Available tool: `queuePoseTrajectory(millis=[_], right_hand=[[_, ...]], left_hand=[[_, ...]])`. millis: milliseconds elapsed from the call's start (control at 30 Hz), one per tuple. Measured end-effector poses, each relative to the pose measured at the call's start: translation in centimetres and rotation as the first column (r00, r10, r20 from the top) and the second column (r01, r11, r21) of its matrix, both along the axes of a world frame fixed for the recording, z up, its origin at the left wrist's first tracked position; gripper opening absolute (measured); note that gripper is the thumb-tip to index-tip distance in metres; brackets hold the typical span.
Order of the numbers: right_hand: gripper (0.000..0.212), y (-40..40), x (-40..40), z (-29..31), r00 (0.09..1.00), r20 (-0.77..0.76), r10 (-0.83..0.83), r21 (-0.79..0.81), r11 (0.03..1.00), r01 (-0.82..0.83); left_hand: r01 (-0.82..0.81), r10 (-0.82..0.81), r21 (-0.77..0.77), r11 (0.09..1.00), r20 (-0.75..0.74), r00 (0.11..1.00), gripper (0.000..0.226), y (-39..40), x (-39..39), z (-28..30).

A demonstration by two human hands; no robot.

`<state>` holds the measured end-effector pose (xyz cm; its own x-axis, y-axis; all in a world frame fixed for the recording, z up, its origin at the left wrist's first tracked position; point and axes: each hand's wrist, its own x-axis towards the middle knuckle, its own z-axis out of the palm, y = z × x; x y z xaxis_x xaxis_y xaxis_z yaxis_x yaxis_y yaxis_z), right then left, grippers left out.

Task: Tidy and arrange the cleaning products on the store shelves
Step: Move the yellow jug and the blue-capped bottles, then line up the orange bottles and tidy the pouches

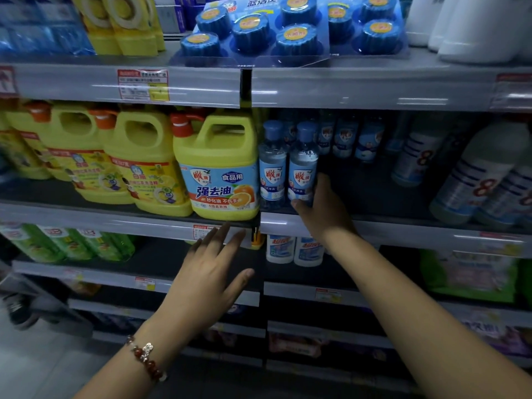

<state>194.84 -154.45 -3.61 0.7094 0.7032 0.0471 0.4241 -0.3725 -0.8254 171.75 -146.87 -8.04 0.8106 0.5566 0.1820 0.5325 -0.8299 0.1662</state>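
Two small clear bottles with blue caps stand side by side at the front of the middle shelf. My right hand wraps around the base of the right one, thumb on its front and fingers behind; the left bottle touches it. Just left of them stands a big yellow dish-soap jug with a red cap. My left hand hovers below that jug with its fingers spread and straight, holding nothing.
More yellow jugs fill the middle shelf's left. Further blue-capped bottles stand at the back, white bottles on the right. Blue toilet-block packs lie on the top shelf. Green bottles and white bottles sit below.
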Motion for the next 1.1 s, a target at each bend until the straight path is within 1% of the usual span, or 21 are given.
queuePoseTrajectory(millis=[133,167,233,267,333,400,433,533,600,667,767,833,933,1100], right_hand=[[0.082,-0.5,-0.7,0.4,1.000,0.015,-0.027,-0.086,0.996,0.028],[0.087,-0.9,-1.2,0.7,0.999,0.033,-0.040,-0.107,0.993,0.043],[0.091,-1.9,-2.7,1.0,0.990,0.128,-0.053,-0.146,0.987,0.072],[0.090,-2.4,-3.8,1.3,0.981,0.186,-0.047,-0.182,0.980,0.082],[0.079,-3.2,-6.3,1.8,0.965,0.263,0.001,-0.290,0.954,0.078],[0.065,-3.2,-9.0,2.3,0.934,0.344,0.098,-0.350,0.936,0.030],[0.062,-3.0,-10.3,2.6,0.912,0.380,0.151,-0.362,0.932,-0.003],[0.069,-0.7,-14.6,3.3,0.845,0.438,0.307,-0.410,0.905,-0.116],[0.072,1.4,-17.6,3.7,0.807,0.460,0.369,-0.407,0.896,-0.177],[0.073,3.6,-20.6,3.9,0.791,0.453,0.412,-0.395,0.888,-0.236],[0.074,6.9,-25.2,3.8,0.805,0.330,0.492,-0.369,0.853,-0.370],[0.075,9.3,-28.1,3.5,0.788,0.280,0.548,-0.343,0.824,-0.451],[0.075,12.8,-32.1,3.0,0.749,0.283,0.599,-0.309,0.796,-0.520],[0.076,18.4,-37.2,3.4,0.659,0.290,0.694,-0.290,0.720,-0.630]], left_hand=[[0.041,-0.041,-0.001,0.999,0.004,0.999,0.073,0.6,-0.5,-0.2],[0.051,-0.051,0.008,0.999,0.006,0.999,0.072,0.9,-0.8,-0.2],[0.059,-0.059,0.032,0.998,0.004,0.998,0.070,1.6,-1.6,0.1],[0.055,-0.055,0.044,0.997,0.002,0.998,0.068,2.1,-2.1,0.2],[0.033,-0.033,0.064,0.997,-0.006,0.999,0.068,3.1,-3.6,0.3],[0.003,-0.001,0.072,0.997,-0.026,1.000,0.070,4.3,-5.5,0.7],[-0.013,0.017,0.075,0.997,-0.044,0.999,0.071,4.9,-6.6,0.9],[-0.061,0.067,0.086,0.994,-0.071,0.995,0.076,6.9,-10.5,1.3],[-0.102,0.109,0.096,0.990,-0.074,0.991,0.078,8.3,-13.7,1.5],[-0.144,0.150,0.088,0.986,-0.068,0.986,0.079,9.7,-17.1,1.7],[-0.212,0.218,0.096,0.973,-0.064,0.974,0.079,11.4,-22.6,1.7],[-0.272,0.280,0.101,0.957,-0.064,0.958,0.078,12.7,-26.0,1.8],[-0.364,0.374,0.125,0.923,-0.064,0.925,0.076,14.9,-30.8,2.4],[-0.499,0.506,0.136,0.856,-0.022,0.862,0.077,18.6,-36.9,3.8]])
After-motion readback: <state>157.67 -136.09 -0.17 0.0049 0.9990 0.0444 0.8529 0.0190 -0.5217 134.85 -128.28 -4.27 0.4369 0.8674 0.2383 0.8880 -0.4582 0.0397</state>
